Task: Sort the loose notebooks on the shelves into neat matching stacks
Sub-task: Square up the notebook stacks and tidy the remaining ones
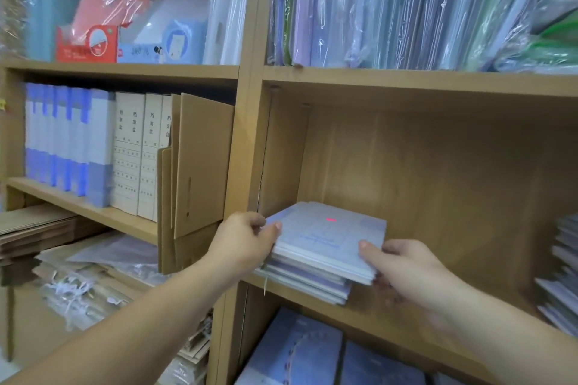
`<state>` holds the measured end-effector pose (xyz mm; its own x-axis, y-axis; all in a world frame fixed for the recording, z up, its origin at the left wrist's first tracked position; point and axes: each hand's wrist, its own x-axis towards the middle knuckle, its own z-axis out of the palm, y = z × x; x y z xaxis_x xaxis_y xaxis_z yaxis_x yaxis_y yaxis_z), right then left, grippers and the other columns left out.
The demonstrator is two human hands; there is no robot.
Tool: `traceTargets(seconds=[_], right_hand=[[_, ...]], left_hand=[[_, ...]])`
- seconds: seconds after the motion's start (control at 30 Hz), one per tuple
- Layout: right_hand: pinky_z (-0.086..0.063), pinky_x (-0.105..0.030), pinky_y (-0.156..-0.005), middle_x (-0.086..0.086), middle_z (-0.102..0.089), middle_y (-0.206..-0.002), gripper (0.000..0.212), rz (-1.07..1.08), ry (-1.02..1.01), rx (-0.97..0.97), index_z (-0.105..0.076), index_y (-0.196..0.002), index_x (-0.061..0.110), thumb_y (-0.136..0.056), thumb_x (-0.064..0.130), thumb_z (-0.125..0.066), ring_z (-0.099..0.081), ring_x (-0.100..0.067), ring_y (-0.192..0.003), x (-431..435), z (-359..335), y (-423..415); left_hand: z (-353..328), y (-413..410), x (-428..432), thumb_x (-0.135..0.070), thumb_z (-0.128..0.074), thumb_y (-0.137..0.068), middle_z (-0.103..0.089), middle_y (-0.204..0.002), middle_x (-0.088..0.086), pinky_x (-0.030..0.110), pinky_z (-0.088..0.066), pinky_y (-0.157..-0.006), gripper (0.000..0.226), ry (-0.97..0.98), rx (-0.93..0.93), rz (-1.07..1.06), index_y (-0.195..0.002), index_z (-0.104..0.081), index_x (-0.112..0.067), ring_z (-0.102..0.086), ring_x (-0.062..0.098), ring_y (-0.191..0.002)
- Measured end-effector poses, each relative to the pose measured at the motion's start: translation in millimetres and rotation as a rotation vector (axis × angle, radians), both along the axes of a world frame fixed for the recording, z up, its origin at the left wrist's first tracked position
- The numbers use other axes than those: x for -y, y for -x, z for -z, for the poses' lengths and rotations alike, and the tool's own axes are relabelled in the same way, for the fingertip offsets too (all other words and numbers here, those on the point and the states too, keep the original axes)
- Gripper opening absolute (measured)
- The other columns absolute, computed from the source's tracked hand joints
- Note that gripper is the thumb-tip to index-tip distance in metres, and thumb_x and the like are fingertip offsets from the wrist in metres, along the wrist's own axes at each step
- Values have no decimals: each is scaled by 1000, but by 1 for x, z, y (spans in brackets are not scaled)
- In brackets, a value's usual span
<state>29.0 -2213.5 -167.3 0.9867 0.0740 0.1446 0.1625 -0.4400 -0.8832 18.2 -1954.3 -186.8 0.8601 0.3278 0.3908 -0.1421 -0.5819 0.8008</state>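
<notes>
**Notebook stack held at both sides on the middle shelf**

My left hand (247,239) clasped the left edge of the upper notebooks (328,241), thumb on the cover and fingers curled out of sight behind. My right hand (403,269) gripped the near right corner, thumb on top, fingers hidden beneath. I judged this two-sided hold served to square the upper books on the lower notebooks (308,283), which sat skewed and jutting toward seven o'clock.

The pile rested at the front left of the wooden shelf (391,319), close against the upright divider (247,147) at nine o'clock. A second stack (560,275) stood well apart at three o'clock, cut off by the frame edge. At six o'clock, blue-covered books (297,350) lay on the shelf below, only partly visible.

Cover print was too faint to read; a small red mark (331,219) showed on top. Whether the covers matched could not be confirmed.
</notes>
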Motion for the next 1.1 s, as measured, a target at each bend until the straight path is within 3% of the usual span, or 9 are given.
traceTargets(seconds=[0.07, 0.17, 0.27, 0.33, 0.4, 0.5, 0.6, 0.83, 1.1], right_hand=[[-43, -23, -43, -7, -70, -80, 24, 3, 32, 37, -69, -100, 13, -96, 36, -66, -60, -19, -58, -9, 6, -6], [-43, -21, -43, -9, -71, -90, 23, 20, 46, 32, -66, -104, 11, -98, 33, -63, -60, -22, -61, -14, 8, -17], [-45, -20, -44, -10, -71, -94, 17, 30, 22, 5, -65, -104, 11, -101, 27, -58, -63, -23, -63, -16, 4, -21], [-50, -24, -47, -10, -72, -94, 14, 26, -24, -24, -65, -104, 11, -101, 23, -57, -67, -24, -70, -18, 2, -21], [-52, -26, -48, -10, -72, -93, 13, 41, -74, -38, -65, -103, 10, -100, 21, -59, -68, -25, -74, -19, 1, -20], [-51, -26, -44, -11, -71, -92, 17, 81, -49, -16, -66, -99, 8, -97, 25, -66, -67, -26, -74, -14, -4, -17], [-51, -24, -44, -13, -71, -96, 22, 74, -22, -46, -65, -101, 8, -94, 29, -70, -68, -28, -75, -5, -8, -18], [-46, -20, -42, -16, -67, -100, 13, 71, -79, -98, -58, -103, 9, -98, 19, -65, -66, -28, -77, -8, -10, -14], [-57, -38, -81, -9, -79, -91, 14, -98, -220, -195, -65, -106, 12, -93, 6, -68, -75, -27, -87, 47, -4, 28]], left_hand=[[3, -7, -5, -71, -50, -88, -62, -88, 1, 30, -48, -65, 59, -143, 15, -28, -98, -68, -16, -59, 13, -72], [-1, -2, -1, -56, -43, -101, -63, -83, -2, 30, -47, -63, 45, -293, -33, -61, -94, -65, -18, -59, 14, -72], [-3, -5, 1, -49, -32, -106, -69, -90, 2, 34, -54, -70, 45, -324, -120, -15, -107, -64, -18, -63, 16, -78], [-10, -6, 1, -48, -38, -105, -66, -125, 8, 31, -53, -80, 48, -203, -168, 10, -139, -54, -18, -64, 19, -101], [-17, -9, 5, -40, -50, -102, -58, -137, 10, 27, -46, -79, 55, -103, -197, 27, -148, -44, -10, -60, 21, -108], [-18, -7, 13, -40, -61, -94, -62, -94, 3, 30, -50, -68, 35, -79, -205, 31, -107, -62, -7, -61, 17, -81], [-13, -4, 14, -55, -64, -87, -48, -69, -1, 27, -40, -57, 45, -92, -242, 3, -78, -60, -11, -50, 14, -60], [-18, 7, 17, -42, -90, -71, -72, -97, 7, 29, -53, -63, 57, 372, -269, 79, -107, -64, -7, -68, 17, -79], [-2, 48, 45, -20, -85, -79, -77, -87, 10, 26, -52, -56, 39, 694, -310, 362, -109, -66, -2, -70, 18, -66]])
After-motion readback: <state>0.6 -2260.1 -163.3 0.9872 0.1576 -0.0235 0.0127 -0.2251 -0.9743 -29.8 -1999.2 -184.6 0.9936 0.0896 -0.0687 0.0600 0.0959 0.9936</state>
